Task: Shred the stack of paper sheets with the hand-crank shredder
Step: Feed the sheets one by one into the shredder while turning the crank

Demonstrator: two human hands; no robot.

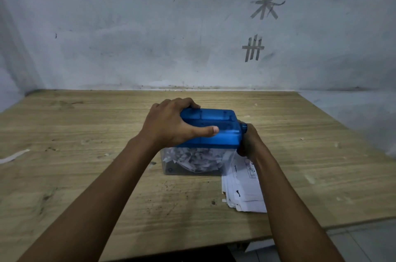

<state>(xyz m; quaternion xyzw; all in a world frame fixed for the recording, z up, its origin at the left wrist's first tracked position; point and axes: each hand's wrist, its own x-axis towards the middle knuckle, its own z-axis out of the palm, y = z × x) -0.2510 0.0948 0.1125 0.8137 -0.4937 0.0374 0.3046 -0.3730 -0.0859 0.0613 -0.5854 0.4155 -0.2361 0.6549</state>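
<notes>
Now my left hand (pixel 169 124) clamps its fingers over the shredder (pixel 216 133) in the middle of the worktop (pixel 96 176). My right hand (pixel 249 144) curls round the crank (pixel 243 127) at its right end. It looks like light, slippy plastic, so I press down on top. Its long side runs left to right. The floppy paper stack (pixel 244 189) lies just beside it.

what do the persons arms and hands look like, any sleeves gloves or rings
Left forearm and right forearm are bare, no sleeves in view. The left hand and right hand are bare too: no gloves, rings, watch or wristbands visible.
</notes>
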